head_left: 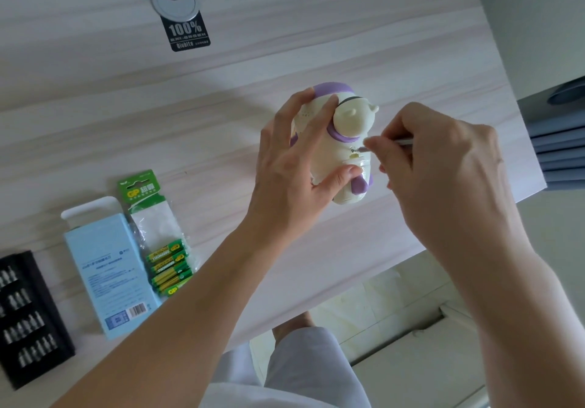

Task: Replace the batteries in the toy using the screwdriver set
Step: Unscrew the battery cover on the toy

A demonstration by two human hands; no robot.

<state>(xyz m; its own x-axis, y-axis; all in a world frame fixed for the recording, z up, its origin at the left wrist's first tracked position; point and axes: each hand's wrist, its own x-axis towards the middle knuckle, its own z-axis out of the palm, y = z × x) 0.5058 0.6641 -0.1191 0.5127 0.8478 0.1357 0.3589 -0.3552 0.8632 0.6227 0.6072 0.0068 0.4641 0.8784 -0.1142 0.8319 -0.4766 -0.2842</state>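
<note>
Head view — cream toy [340, 151], purple trim.

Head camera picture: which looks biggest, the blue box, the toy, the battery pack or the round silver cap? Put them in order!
1. The blue box, biggest.
2 and 3. The toy and the battery pack look about alike. The left hand covers part of the toy, so I won't rank them.
4. The round silver cap, smallest.
</note>
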